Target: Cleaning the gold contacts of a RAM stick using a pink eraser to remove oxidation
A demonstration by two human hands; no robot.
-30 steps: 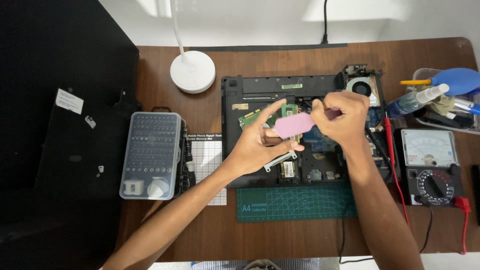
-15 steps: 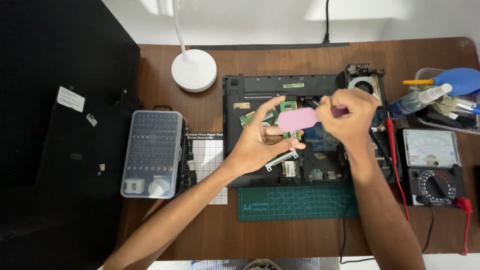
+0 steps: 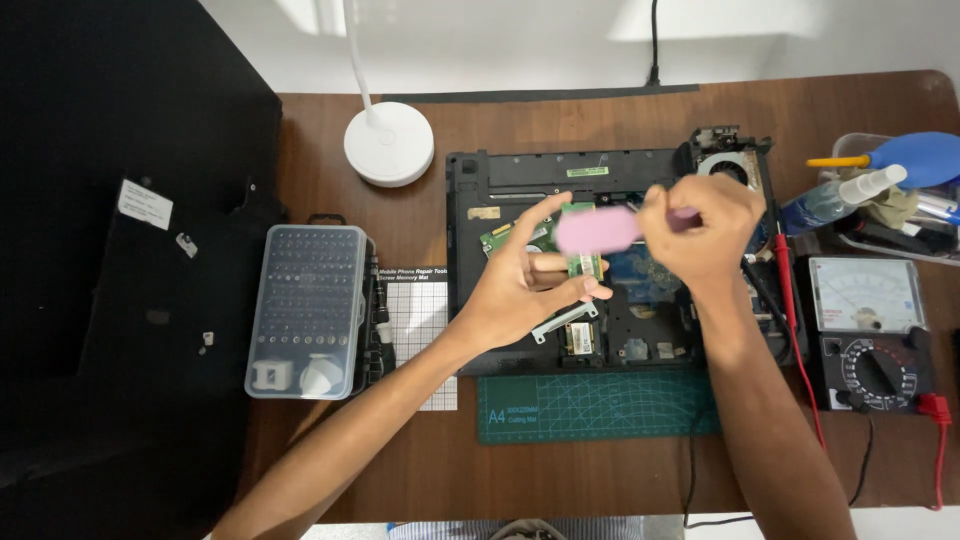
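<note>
Head view: left hand (image 3: 515, 290) pinches a small green memory module (image 3: 583, 262) betw thumb & fingertips, long axis approx upright, just above the opened black laptop base (image 3: 610, 265). Right hand (image 3: 705, 225) fist-closed round a pink brush (image 3: 598, 229), blurred, long axis horizontal, head pointing left, at the module's top edge. Contact unclear.

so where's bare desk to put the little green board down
Bare wood shows between the lamp base and the bit case, and below the green cutting mat. The right side is crowded: multimeter, red probe, tray.
</note>
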